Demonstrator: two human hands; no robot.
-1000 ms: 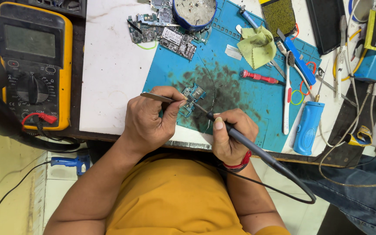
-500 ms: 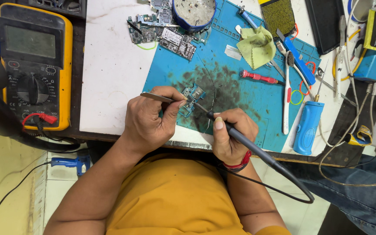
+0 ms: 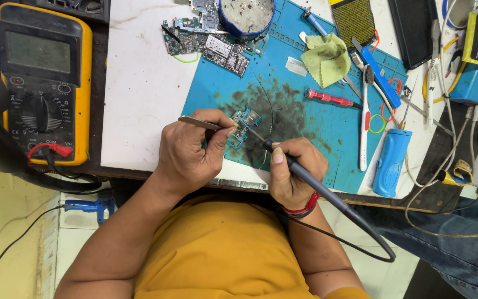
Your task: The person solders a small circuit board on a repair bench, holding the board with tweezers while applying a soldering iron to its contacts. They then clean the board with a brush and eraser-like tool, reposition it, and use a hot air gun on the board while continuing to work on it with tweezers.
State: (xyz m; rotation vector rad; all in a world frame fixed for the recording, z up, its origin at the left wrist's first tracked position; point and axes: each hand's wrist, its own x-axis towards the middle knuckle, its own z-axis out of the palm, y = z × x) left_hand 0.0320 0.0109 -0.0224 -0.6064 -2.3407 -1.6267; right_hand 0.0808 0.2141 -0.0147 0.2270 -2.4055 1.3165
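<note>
A small blue circuit board lies on a stained blue work mat. My left hand grips metal tweezers whose tips press on the board's left side. My right hand holds a black soldering iron like a pen, with its tip touching the board from the right. The iron's black cable loops down past my right wrist, which wears a red band.
A yellow multimeter sits far left. More circuit boards and a round blue tin lie at the top. A green cloth, red screwdriver, toothbrush and blue cylindrical tool crowd the right.
</note>
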